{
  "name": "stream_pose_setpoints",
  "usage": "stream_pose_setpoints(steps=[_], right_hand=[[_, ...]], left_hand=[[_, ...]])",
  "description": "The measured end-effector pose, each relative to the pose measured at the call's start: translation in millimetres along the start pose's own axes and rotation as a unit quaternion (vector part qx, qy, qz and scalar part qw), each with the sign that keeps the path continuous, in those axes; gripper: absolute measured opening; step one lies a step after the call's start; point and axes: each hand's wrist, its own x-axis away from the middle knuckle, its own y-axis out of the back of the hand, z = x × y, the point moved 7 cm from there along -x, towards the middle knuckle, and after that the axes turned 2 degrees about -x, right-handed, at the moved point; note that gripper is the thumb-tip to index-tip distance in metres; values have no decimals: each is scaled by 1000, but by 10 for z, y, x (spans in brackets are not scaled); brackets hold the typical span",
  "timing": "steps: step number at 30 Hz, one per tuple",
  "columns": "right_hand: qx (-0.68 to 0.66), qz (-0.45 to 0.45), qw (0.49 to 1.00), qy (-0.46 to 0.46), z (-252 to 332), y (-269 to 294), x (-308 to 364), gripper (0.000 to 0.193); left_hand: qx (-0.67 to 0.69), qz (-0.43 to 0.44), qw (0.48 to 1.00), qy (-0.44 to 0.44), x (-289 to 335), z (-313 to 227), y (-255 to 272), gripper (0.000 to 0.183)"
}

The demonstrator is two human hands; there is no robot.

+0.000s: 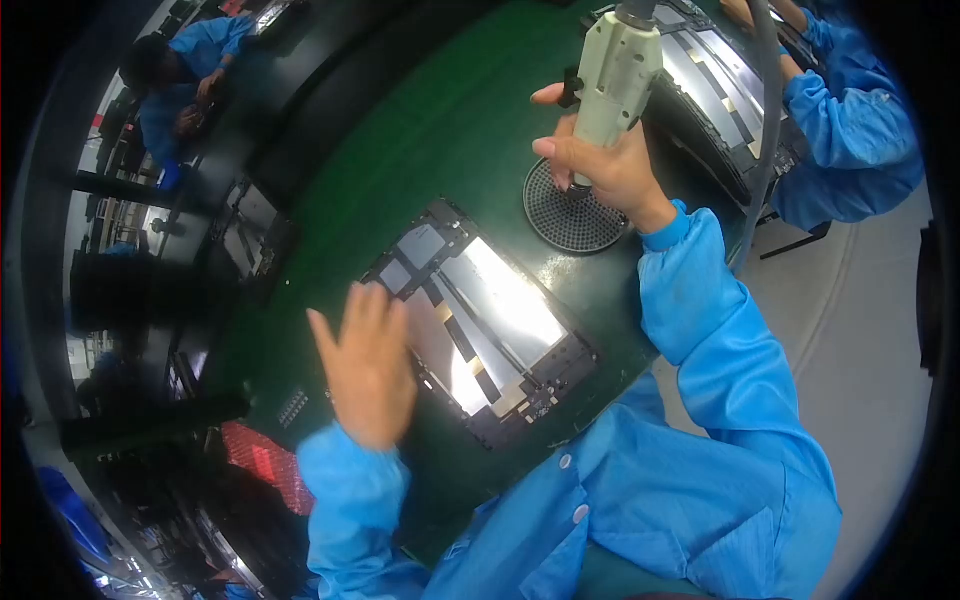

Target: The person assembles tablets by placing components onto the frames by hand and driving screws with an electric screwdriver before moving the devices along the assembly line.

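Observation:
A tablet-like device with its inside exposed (505,300) lies at a slant on the green work mat (400,130), showing shiny silver plates, a black frame and a dark ribbon strip. My left hand (368,370) hovers at its left edge, fingers outstretched and slightly blurred, holding nothing. Beyond its far right corner, my right hand (620,170) grips a pale, upright electric screwdriver (617,75). The tool's lower end is over a round black tray (550,215) covered in small dimples; fingers partly hide the tip, and any screw there is too small to tell.
A second opened device (715,80) lies at the far right, near a co-worker's blue sleeve (850,110). A grey cable (765,120) hangs beside the screwdriver. Red wrap (265,460) lies at the left. Another person in blue (190,90) appears at the upper left.

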Motion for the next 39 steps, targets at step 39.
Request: stream_pose_setpoints(steps=[39], right_hand=[[79, 62, 994, 40, 170, -16, -37, 46]], left_hand=[[187, 94, 926, 313, 1085, 1333, -350, 39]])
